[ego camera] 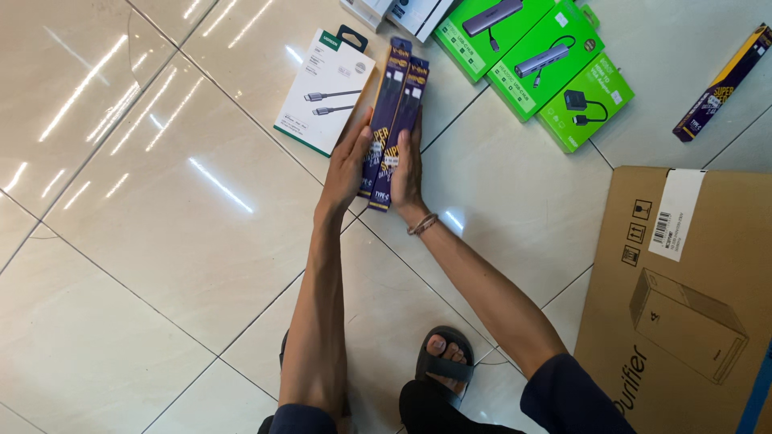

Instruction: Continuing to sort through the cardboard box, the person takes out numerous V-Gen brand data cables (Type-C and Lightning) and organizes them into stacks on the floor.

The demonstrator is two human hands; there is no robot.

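Note:
Two long, narrow dark purple cable boxes (396, 112) with yellow lettering lie side by side on the tiled floor. My left hand (347, 165) presses flat against their left side, and my right hand (406, 169) presses against their right side, squeezing the pair together. A thin bracelet sits on my right wrist. A white cable package (322, 92) lies just left of the purple boxes, touching them.
Three green adapter packages (539, 60) lie at the top right, and white boxes (398, 12) at the top edge. Another purple box (722, 80) lies alone at far right. A large brown cardboard carton (683, 297) fills the lower right. My sandalled foot (446, 358) is below.

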